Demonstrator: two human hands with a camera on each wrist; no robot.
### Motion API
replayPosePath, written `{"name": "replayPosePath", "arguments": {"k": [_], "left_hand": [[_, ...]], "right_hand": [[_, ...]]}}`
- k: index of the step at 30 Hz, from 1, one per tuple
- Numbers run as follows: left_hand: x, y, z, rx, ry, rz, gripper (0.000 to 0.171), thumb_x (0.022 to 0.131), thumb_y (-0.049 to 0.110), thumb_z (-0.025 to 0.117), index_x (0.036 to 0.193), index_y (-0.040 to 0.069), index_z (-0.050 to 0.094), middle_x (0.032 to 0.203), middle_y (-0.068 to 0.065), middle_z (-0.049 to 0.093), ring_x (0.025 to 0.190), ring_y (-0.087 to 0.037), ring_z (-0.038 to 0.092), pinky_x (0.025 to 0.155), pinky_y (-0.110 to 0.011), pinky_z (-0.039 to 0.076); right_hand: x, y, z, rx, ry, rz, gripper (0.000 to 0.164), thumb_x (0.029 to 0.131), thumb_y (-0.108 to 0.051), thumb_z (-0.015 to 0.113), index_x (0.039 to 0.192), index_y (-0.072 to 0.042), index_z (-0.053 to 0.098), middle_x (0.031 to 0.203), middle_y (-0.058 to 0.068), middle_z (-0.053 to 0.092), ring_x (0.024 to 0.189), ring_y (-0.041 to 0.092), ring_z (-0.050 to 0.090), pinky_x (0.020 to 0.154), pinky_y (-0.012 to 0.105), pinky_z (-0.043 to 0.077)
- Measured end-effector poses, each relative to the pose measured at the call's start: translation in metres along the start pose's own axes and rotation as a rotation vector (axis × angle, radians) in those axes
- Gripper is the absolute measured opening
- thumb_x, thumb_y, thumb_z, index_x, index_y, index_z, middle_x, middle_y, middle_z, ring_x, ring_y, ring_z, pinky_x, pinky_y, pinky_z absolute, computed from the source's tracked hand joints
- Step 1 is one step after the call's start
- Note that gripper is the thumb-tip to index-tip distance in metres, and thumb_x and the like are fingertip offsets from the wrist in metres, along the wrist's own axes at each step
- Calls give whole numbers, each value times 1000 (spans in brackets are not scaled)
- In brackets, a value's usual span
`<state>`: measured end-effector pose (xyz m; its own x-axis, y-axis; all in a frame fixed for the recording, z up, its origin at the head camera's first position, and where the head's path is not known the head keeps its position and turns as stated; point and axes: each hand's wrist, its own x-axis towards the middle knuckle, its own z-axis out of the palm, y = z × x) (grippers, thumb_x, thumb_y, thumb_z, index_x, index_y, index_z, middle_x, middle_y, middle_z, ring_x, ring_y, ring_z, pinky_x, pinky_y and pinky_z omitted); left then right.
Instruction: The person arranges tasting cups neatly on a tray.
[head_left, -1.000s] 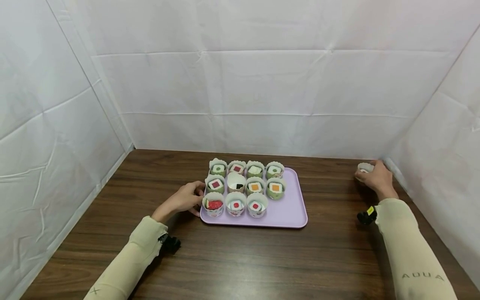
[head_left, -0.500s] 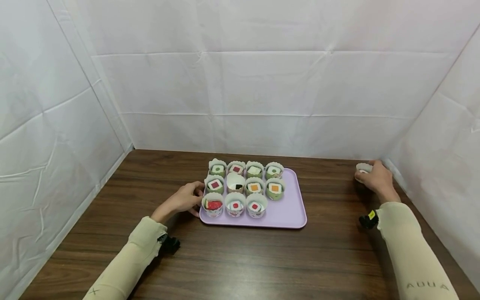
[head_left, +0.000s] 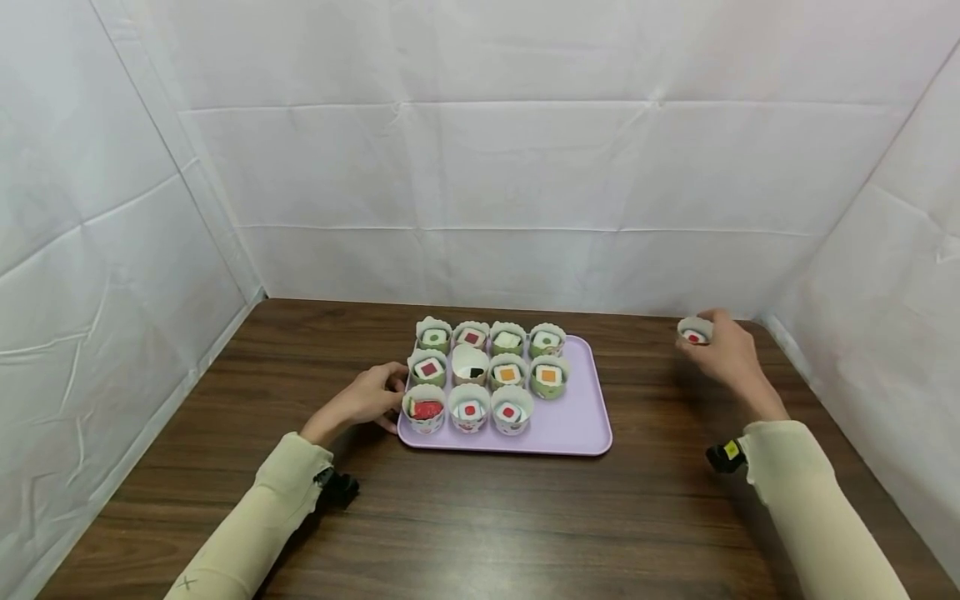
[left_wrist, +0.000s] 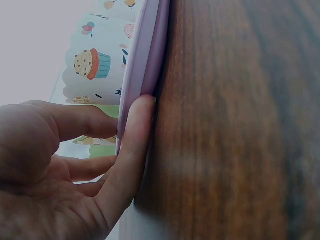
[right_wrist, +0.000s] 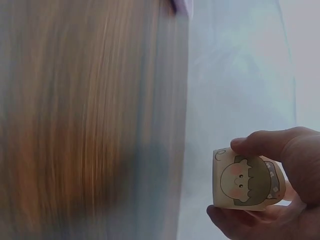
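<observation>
My left hand (head_left: 367,396) pinches the left edge of a lilac tray (head_left: 577,421); the left wrist view shows thumb and fingers at its rim (left_wrist: 135,60). The tray bears paper baking cups in three rows, each holding a small food piece, mostly white squares with red, orange or green centres. At the far right, my right hand (head_left: 726,354) grips another paper baking cup (head_left: 692,337) with a white and red piece inside. In the right wrist view, this cup (right_wrist: 245,182) has a cartoon face on its wall and is lifted above the table.
The dark wood table (head_left: 480,517) extends round the tray. White cloth walls (head_left: 525,167) stand behind it and at both sides. The front row has three cups; bare tray surface shows at its right. A black wrist device (head_left: 723,457) sits on the right sleeve.
My right hand has raised the paper baking cup from the table's far right corner and moved left with it. The left hand stays at the tray's edge.
</observation>
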<state>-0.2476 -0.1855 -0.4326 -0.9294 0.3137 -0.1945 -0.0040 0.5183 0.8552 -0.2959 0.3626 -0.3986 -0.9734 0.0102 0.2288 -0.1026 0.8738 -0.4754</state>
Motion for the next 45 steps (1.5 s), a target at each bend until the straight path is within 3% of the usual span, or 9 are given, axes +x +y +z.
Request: {"name": "replayPosePath", "arguments": {"k": [9,19,30,45], "left_hand": [[-1,1,0,1,-3,-2,52,99,1,51,149,-10,40,110,-20,55,85,-22,66,63,-37,66],[0,2,0,-1,-1,-2,53,98,0,51,149,-10,40,110,-20,56,85,-22,65,63,-37,66],[0,1,0,-4,-2,-7,53,98,0,52,149,-9,40,110,-20,56,84,-22,65,63,-37,66],[-1,1,-1,-13,-8,-4,54,99,0,52,150,-9,39,111,-21,56,83,-22,66,63,-37,66]], "right_hand": [[-21,-51,18,-18,-7,-145,65,91,-25,76,139,10,49,116,32,63,94,38,60,71,36,45],[-52,-94,36,17,-59,-207,60,90,-23,78,136,5,51,120,28,62,103,39,61,80,50,54],[-75,-120,61,39,-119,-263,54,86,-19,81,130,0,56,115,21,62,100,32,60,81,45,52],[-90,-148,85,44,-201,-341,58,83,-21,85,132,-7,58,125,16,67,110,30,64,90,49,56]]}}
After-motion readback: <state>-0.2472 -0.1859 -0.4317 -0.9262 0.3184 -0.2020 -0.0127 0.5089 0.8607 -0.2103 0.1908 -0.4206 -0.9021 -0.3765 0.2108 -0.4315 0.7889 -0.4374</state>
